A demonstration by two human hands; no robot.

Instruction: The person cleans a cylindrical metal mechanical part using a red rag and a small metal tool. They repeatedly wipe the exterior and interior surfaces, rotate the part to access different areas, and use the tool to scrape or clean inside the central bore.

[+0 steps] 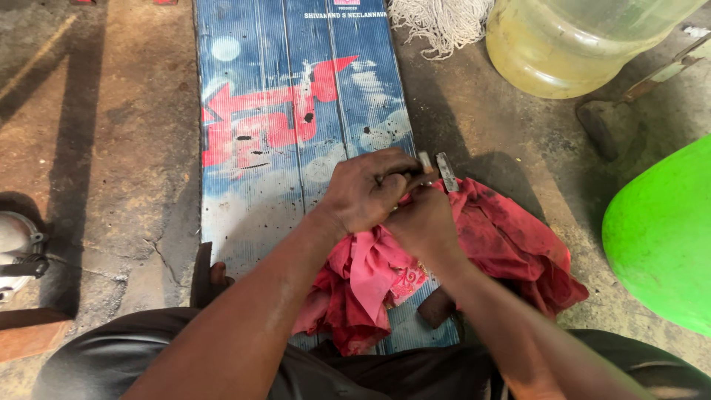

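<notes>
Down on a grimy concrete floor (111, 111), working over a blue painted board (296, 89).
We've got both hands, left hand (366, 191) and right hand (424, 218), clenched on a small metal tool (446, 170) above the red rag (511, 244), its long axis pointing away along the board.

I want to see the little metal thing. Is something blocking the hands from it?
No. Both hands, left hand and right hand, already close on the small metal piece, above the red cloth.

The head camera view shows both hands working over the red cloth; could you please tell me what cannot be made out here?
- What the left hand and right hand grip: the fingers cover it; only two small metal tips stick out.
- Plastic jug: top cut off by the frame edge.
- Green plastic object: cut off at the right edge, kind unclear.
- Painted board: near end hidden under the red cloth.
- Metal object: cut off at the left edge.
</notes>
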